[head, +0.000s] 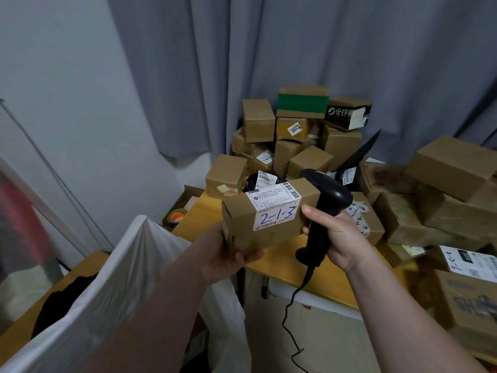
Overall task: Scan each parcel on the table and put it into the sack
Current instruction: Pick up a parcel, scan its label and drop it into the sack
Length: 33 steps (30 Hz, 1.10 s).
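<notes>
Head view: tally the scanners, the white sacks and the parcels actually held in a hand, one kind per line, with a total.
Barcode scanner: 1, in the right hand
White sack: 1
Cardboard parcel in hand: 1, in the left hand
Total: 3

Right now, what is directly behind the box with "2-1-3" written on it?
Behind the held box a black bag with a white label shows, then the stacked parcels. The box covers the bag's lower part and the table there.
</notes>
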Available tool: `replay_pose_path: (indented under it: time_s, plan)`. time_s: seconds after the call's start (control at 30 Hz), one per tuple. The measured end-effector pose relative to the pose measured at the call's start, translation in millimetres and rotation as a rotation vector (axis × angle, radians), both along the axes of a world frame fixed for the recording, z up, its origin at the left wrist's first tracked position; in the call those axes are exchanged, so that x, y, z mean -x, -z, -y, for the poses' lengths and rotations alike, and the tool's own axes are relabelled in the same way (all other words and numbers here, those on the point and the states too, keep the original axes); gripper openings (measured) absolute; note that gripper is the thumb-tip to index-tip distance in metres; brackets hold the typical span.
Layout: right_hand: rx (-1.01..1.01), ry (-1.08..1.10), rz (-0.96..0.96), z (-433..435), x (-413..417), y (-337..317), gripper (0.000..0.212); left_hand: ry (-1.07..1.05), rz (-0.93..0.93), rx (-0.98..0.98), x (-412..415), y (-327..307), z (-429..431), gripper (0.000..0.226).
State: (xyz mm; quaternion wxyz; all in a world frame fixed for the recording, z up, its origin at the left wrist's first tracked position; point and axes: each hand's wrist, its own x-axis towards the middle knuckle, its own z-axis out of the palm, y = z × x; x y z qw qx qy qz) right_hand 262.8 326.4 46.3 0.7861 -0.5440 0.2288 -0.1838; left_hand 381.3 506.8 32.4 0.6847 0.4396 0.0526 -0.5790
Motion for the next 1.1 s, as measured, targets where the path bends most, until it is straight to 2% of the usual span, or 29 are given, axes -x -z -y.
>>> replay_pose_path:
  time_s: [0.13, 0.23, 0.33, 0.5, 0.63, 0.87, 1.0, 1.1]
  plan:
    - [0.004, 0.031, 0.012, 2.9, 2.6, 0.9, 0.041, -0.143, -0.029, -0.023, 4.7, -7.7, 2.8, 0.04]
    - [0.053, 0.025, 0.034, 4.9, 5.7, 1.6, 0.038, -0.228, -0.122, -0.013, 2.1, -8.5, 3.1, 0.071]
    - [0.069, 0.031, 0.045, 7.8, 9.4, 1.4, 0.034, -0.239, -0.151, 0.05, 3.1, -11.9, 3.9, 0.072]
    - [0.124, 0.076, -0.021, 20.6, 16.0, -0.9, 0.034, -0.364, 0.059, 0.128, -3.7, -7.2, 9.0, 0.054]
    - [0.237, -0.006, -0.06, 24.2, 26.1, -8.8, 0.021, -0.457, 0.125, 0.055, -13.8, -1.6, 9.8, 0.041]
    - [0.58, -0.094, -0.197, 16.4, 26.5, -15.9, 0.022, -0.438, 0.317, 0.028, -20.8, 2.1, 10.1, 0.039]
    - [0.737, -0.161, -0.262, 15.0, 23.9, -15.6, 0.02, -0.447, 0.357, 0.032, -22.9, 2.1, 8.2, 0.044]
    - [0.804, -0.21, -0.292, 14.7, 21.7, -15.9, 0.026, -0.453, 0.384, 0.031, -25.1, 2.2, 4.6, 0.048]
